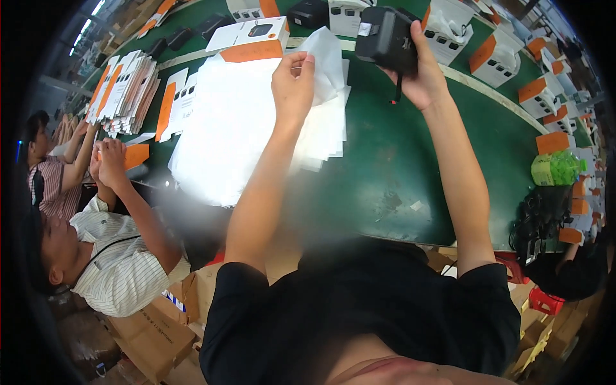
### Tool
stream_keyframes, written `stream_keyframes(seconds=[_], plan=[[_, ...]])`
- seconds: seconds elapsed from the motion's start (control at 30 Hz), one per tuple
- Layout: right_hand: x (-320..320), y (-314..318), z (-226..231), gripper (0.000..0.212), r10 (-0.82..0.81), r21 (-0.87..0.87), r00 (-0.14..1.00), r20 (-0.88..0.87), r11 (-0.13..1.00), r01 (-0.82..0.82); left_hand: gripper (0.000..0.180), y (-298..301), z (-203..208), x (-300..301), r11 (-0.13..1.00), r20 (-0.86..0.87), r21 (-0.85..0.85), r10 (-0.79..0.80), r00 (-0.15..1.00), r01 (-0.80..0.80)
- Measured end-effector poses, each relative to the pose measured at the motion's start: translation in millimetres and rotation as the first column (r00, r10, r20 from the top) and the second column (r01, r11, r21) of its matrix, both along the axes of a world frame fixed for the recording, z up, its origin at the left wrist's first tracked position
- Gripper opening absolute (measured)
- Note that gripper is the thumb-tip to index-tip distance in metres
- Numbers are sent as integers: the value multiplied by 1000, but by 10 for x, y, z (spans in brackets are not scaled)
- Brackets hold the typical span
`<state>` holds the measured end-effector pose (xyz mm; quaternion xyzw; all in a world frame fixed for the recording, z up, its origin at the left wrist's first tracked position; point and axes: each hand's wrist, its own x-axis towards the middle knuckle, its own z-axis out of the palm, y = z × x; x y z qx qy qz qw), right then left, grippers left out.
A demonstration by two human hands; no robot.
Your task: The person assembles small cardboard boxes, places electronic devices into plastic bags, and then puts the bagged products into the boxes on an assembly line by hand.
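Note:
My right hand (425,80) is wrapped round a boxy black device (386,40) with rounded corners, held above the far side of the green table (410,173). A short dark strap with a red tip hangs below it. Left of that, my left hand (292,90) is closed in a pinch at the edge of a thin, translucent white sheet (326,56), which is lifted and creased. Under this hand lies a wide spread of white sheets (215,122), very bright in the light. A white and orange carton (253,42) rests at their far edge.
Flattened cartons (125,93) are stacked at the left, beside a co-worker's hands (110,160). Open white and orange boxes (497,59) line the far side and right. A green bottle (557,168) and black cables (538,215) lie at the right edge.

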<state>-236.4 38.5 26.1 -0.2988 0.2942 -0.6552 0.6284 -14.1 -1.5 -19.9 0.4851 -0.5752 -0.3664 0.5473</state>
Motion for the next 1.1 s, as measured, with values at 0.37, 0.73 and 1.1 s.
stream_keyframes(seconds=[0.37, 0.73, 1.1], plan=[[485, -16, -187, 65, -56, 162, 934, -352, 979, 120, 18, 291, 196, -185, 956, 51, -252, -141, 989, 149], [410, 3, -172, 65, -57, -128, 860, -506, 992, -10, 19, -36, 802, -488, 971, -222, -120, -229, 948, 206], [326, -82, -211, 47, -526, -551, 325, -786, 834, 19, 10, -1, 623, -328, 881, -535, 129, -324, 780, 454]])
